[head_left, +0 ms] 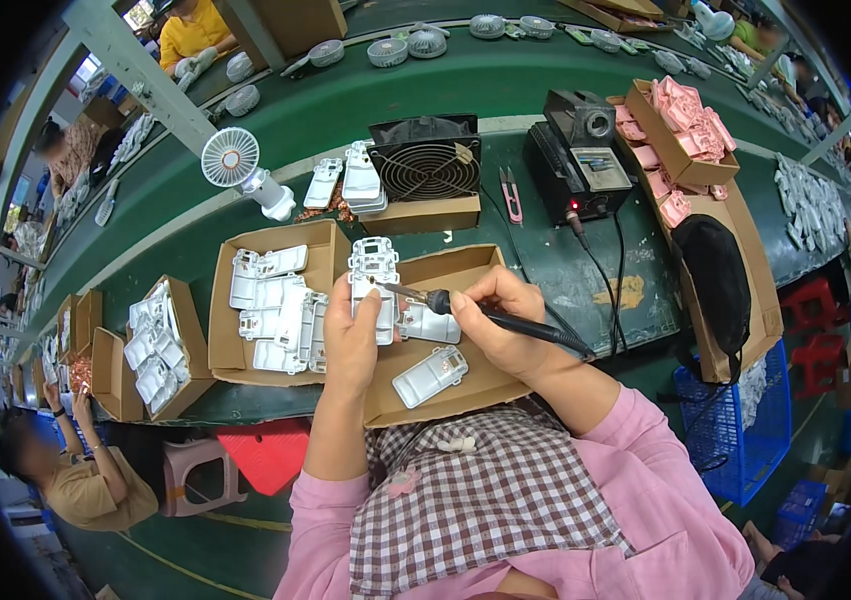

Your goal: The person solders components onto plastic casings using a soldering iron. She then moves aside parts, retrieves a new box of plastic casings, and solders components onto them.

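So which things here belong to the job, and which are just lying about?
Likely in the job:
white casing in left hand
soldering iron in right hand
black soldering station
boxed white casings

Seemingly lying about:
white fan
pink snips
pink parts

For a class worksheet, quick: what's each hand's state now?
Left hand: closed, holding a white plastic casing.
Right hand: closed, holding a black-handled soldering iron.

green floor [241, 555], red stools [821, 355]
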Available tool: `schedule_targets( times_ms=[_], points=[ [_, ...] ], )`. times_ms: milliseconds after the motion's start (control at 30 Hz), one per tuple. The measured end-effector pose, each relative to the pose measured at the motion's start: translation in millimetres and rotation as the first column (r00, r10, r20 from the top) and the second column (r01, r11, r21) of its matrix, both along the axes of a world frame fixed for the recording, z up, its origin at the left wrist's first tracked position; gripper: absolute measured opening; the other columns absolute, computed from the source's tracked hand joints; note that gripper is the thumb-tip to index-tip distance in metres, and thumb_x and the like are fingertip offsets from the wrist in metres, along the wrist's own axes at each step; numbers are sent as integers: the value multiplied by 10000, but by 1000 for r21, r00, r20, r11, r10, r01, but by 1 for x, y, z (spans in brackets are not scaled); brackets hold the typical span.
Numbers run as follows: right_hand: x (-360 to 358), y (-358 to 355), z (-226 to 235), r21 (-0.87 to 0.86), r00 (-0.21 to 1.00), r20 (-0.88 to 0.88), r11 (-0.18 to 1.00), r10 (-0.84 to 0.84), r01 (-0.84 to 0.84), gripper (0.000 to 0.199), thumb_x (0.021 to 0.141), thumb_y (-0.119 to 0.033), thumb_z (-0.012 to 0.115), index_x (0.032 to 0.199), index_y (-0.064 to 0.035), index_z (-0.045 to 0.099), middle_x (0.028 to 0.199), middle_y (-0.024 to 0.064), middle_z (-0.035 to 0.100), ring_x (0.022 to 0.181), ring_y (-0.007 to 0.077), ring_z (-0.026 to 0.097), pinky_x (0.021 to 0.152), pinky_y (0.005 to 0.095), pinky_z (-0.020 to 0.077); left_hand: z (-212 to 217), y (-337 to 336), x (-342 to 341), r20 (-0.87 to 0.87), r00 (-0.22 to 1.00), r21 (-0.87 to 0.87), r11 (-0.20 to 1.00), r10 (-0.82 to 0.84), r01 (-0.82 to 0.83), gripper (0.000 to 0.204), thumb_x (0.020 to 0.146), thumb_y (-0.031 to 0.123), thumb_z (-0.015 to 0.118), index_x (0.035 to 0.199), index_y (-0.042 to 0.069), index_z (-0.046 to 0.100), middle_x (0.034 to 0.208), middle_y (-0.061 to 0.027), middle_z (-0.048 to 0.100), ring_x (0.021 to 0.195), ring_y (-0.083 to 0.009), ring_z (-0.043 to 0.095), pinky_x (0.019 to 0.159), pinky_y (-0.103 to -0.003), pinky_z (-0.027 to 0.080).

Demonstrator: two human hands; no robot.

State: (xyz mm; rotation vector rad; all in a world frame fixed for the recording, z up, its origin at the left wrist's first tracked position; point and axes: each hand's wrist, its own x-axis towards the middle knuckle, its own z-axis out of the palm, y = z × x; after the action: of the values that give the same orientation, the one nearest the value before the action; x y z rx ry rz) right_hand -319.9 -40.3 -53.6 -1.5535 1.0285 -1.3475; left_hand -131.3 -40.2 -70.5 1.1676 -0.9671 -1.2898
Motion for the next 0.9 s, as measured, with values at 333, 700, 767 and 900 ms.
schedule_targets(
  times_ms=[333, 700, 767, 900],
  points=[
    [1, 0, 1, -18, 999, -43, 1000, -21, 20, 170, 814, -114, 673, 739, -26, 548, 618, 24, 599, 540, 48, 527, 486, 212, 421, -1, 1, 0, 36, 999, -10, 1000, 3, -3, 220, 937, 95, 440, 1140, 14, 468, 949, -94, 631, 757, -122, 641, 501, -212, 501],
    [1, 0, -7, 37, 996, 92, 999, -12, 9, 141, 832, -87, 658, 766, -27, 548, 668, 8, 594, 580, 32, 494, 513, 197, 400, 2, 1, 0, 37, 999, 8, 1000, -4, 4, 254, 937, 66, 421, 1184, 8, 440, 954, -82, 617, 756, -113, 636, 510, -213, 502],
    [2, -3, -9, -2, 993, 115, 1000, -20, 21, 146, 823, -84, 665, 755, -23, 551, 639, 2, 586, 552, 23, 489, 483, 193, 389, 2, 1, -1, 24, 1000, 11, 1000, -8, 8, 259, 934, 65, 421, 1186, 7, 440, 970, -85, 614, 764, -116, 637, 511, -214, 503],
    [3, -3, -10, -15, 990, 135, 999, -27, 29, 157, 814, -91, 677, 744, -18, 556, 605, -2, 577, 525, 16, 484, 455, 192, 379, 1, 1, 0, 47, 998, 21, 999, -33, 32, 264, 931, 64, 423, 1187, 3, 440, 969, -88, 613, 764, -119, 638, 511, -216, 503]
  ],
)
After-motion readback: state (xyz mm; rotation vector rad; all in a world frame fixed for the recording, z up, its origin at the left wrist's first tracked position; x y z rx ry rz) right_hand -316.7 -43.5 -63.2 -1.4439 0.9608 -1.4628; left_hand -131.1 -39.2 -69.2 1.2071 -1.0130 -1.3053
